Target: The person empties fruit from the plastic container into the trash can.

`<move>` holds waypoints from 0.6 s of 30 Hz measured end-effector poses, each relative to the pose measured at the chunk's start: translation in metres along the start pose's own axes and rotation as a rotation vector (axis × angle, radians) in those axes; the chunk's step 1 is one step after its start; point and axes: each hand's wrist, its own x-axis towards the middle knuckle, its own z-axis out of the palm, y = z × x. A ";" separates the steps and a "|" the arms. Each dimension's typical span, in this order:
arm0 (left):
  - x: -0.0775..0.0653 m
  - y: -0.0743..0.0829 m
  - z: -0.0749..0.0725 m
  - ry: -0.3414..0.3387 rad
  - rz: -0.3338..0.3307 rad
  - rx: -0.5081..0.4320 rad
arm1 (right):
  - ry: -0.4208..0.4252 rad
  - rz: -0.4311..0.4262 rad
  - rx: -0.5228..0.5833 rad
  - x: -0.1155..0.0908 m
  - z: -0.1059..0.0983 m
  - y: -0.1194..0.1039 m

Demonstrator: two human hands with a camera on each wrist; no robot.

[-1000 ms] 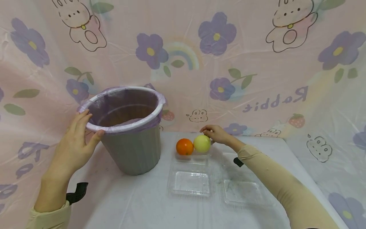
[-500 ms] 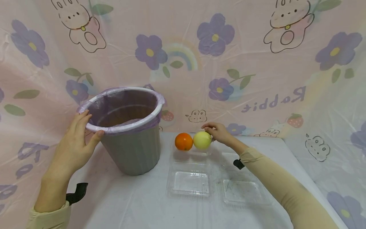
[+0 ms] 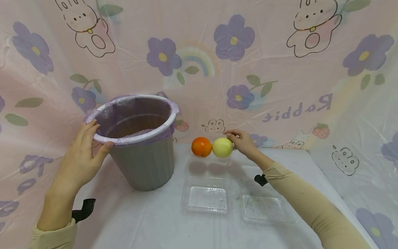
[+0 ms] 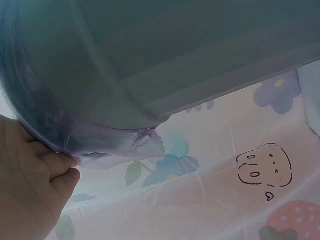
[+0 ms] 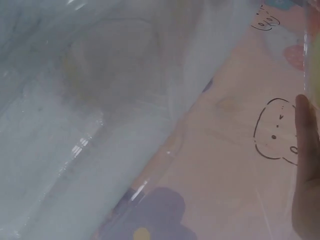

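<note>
My left hand [image 3: 77,159] grips the near-left rim of a grey trash can [image 3: 146,162], which is lined with a thin purple bag [image 3: 109,110]. In the left wrist view, fingers [image 4: 62,167] and thumb are at the bagged rim. At the back of the table, my right hand [image 3: 242,141] pinches the right side of a clear plastic container [image 3: 212,160], raised off the table. An orange-red round fruit [image 3: 201,147] and a pale yellow-green round fruit [image 3: 222,147] sit in it side by side. Part of the green fruit [image 5: 316,70] shows at the right wrist view's edge.
A clear plastic container [image 3: 207,197] lies on the white-covered table [image 3: 161,221], with another clear container [image 3: 265,209] to its right. A printed plastic curtain [image 3: 192,97] stands behind the table and along both sides.
My right hand has lifted the container with both fruits upward, and slightly right lately. Shadows now show below them. My left hand stays on the trash can's rim.
</note>
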 end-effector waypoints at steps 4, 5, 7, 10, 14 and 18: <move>0.000 -0.001 0.000 0.001 0.000 0.003 | 0.038 0.002 0.006 -0.002 -0.003 -0.006; 0.000 -0.001 0.001 0.001 -0.001 0.003 | 0.046 0.003 0.013 -0.002 -0.003 -0.008; -0.001 -0.001 0.001 0.002 -0.002 0.002 | 0.066 0.000 0.028 -0.003 -0.004 -0.012; -0.001 -0.001 0.001 0.010 0.003 0.003 | 0.090 0.002 0.043 -0.004 -0.006 -0.019; -0.001 -0.001 0.001 0.017 0.017 0.005 | 0.117 0.003 0.029 -0.006 -0.009 -0.027; -0.001 -0.001 0.001 0.013 0.018 0.004 | 0.124 -0.009 0.051 -0.008 -0.013 -0.035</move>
